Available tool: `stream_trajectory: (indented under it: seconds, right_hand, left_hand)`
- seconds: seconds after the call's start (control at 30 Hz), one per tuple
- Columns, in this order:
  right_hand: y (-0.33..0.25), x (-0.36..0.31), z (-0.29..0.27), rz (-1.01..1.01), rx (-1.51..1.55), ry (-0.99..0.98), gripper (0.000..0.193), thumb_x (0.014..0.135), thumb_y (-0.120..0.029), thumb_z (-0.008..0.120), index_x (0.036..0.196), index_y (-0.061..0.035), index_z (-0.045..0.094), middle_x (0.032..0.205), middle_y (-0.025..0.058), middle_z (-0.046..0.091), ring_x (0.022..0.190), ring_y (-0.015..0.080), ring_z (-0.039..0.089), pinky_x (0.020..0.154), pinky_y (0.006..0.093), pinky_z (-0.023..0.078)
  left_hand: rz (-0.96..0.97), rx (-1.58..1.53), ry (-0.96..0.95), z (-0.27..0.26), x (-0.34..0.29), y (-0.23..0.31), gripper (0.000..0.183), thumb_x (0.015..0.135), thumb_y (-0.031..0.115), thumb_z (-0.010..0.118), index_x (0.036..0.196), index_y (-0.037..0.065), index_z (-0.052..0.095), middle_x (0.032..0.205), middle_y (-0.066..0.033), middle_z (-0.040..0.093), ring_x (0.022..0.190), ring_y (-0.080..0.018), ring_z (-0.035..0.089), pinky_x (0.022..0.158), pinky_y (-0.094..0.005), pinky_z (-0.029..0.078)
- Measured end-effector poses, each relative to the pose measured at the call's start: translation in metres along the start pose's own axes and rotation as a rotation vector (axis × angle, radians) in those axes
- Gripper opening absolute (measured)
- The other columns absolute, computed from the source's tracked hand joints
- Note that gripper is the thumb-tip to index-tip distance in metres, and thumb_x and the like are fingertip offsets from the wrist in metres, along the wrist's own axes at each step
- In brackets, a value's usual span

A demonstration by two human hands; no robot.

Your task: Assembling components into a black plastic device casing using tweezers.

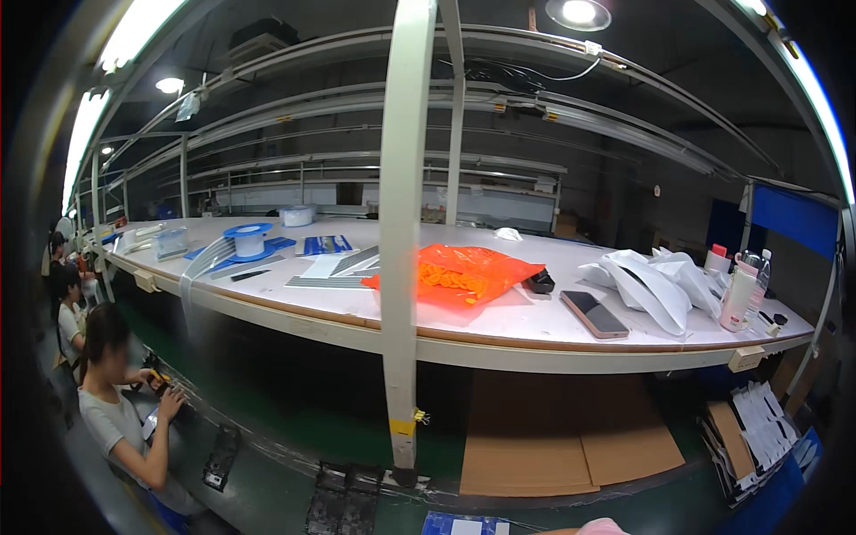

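Note:
My left hand is out of the picture. At the lower edge, a rounded pink patch with a thin skin-coloured sliver beside it looks like part of my right arm or hand; no fingers can be made out. To its left lies a blue item with white patches, cut off by the picture's edge. Further left, black moulded parts lie side by side on the green work surface, close to the foot of a pale upright post. Whether my right hand holds anything is hidden.
A raised white shelf bears an orange bag, a phone, white wrapping, bottles and a blue-rimmed spool. Below are cardboard and stacked papers. A co-worker handles a yellow-and-black item at left.

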State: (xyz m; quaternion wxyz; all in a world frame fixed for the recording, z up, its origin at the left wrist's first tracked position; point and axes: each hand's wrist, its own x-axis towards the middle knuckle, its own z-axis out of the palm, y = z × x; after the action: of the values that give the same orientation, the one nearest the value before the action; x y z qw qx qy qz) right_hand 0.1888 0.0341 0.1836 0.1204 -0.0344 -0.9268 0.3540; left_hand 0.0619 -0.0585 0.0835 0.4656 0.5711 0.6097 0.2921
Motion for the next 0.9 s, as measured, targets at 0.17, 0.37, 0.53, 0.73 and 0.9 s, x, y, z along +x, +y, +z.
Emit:
stream_trajectory:
  seconds: [0.17,0.37,0.53,0.73,0.9]
  right_hand:
    - [-0.003,0.049,0.020,0.064,0.112,-0.371,0.035,0.077,-0.033,0.053,0.081,0.0017,0.056,0.074,0.0213,0.057,0.074,0.0364,0.055,0.064,0.0415,0.043]
    - [-0.016,0.004,0.012,0.028,-0.028,-0.001,0.031,0.075,-0.031,0.055,0.080,0.0001,0.055,0.073,0.0213,0.056,0.072,0.0352,0.055,0.064,0.0413,0.043]
    - [-0.070,-0.084,-0.161,0.202,-0.445,0.414,0.023,0.077,-0.018,0.059,0.094,-0.0018,0.057,0.090,0.0114,0.059,0.087,0.0273,0.055,0.077,0.0347,0.043]
    - [-0.048,-0.155,-0.388,0.876,-1.076,0.578,0.021,0.067,-0.018,0.060,0.081,-0.0029,0.064,0.080,0.0164,0.062,0.076,0.0310,0.059,0.069,0.0382,0.045]
    - [0.034,-0.149,-0.512,1.298,-0.902,0.433,0.083,0.058,-0.048,0.069,0.119,0.0028,0.044,0.113,0.0198,0.053,0.110,0.0296,0.047,0.092,0.0368,0.036]
  left_hand:
    - [0.010,-0.091,0.075,-0.022,-0.002,0.011,0.020,0.078,0.018,0.057,0.090,0.001,0.057,0.079,-0.0159,0.060,0.074,-0.0222,0.057,0.066,-0.0314,0.044]
    - [0.052,-0.141,-0.082,-0.012,0.000,0.039,0.020,0.078,0.018,0.057,0.089,0.001,0.056,0.080,-0.0158,0.060,0.073,-0.0217,0.057,0.066,-0.0311,0.044]
    - [0.303,0.134,-0.267,-0.033,0.018,0.085,0.021,0.079,0.021,0.056,0.082,0.000,0.056,0.075,-0.0183,0.059,0.071,-0.0271,0.058,0.063,-0.0326,0.045]
    - [0.428,0.890,0.092,-0.104,-0.004,0.206,0.029,0.078,0.031,0.054,0.068,0.003,0.053,0.059,-0.0174,0.056,0.058,-0.0346,0.056,0.052,-0.0434,0.044]
    - [0.243,0.376,-0.221,-0.109,-0.013,0.206,0.027,0.080,0.028,0.054,0.074,0.002,0.055,0.064,-0.0169,0.059,0.061,-0.0321,0.059,0.053,-0.0370,0.045]
